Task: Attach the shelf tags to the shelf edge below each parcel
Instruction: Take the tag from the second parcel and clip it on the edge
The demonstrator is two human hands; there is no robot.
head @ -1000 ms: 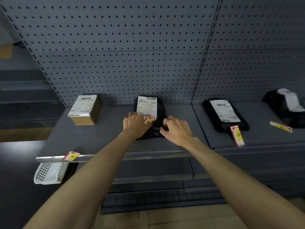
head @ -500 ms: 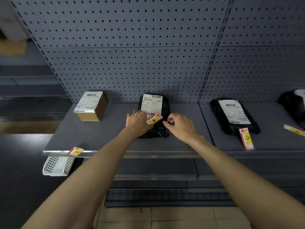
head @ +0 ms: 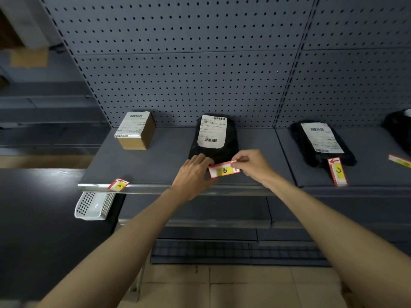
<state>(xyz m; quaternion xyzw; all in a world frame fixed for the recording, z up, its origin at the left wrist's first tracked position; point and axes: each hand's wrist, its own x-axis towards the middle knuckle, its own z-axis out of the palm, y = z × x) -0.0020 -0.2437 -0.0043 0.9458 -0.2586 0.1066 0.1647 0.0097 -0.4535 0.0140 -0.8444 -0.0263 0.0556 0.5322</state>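
Both hands hold the red-and-white tag marked B (head: 224,170) just in front of the middle black parcel (head: 214,138), above the shelf's front. My left hand (head: 194,174) pinches its left end and my right hand (head: 251,165) its right end. Tag A (head: 118,185) sits on the metal shelf edge (head: 155,189) below the cardboard box (head: 135,130). Tag C (head: 337,171) lies loose on the shelf in front of the second black parcel (head: 321,141). A fourth tag (head: 399,161) lies at the far right near another black parcel (head: 399,127).
A white perforated basket (head: 93,206) hangs below the shelf's left end. Grey pegboard (head: 189,74) backs the shelf. A lower shelf (head: 211,223) and tiled floor lie beneath. A dark counter (head: 40,218) stands at the left.
The B tag has come off the parcel's label and moved toward the shelf front, turned level. My right hand has taken hold of its right end. The view has moved closer.
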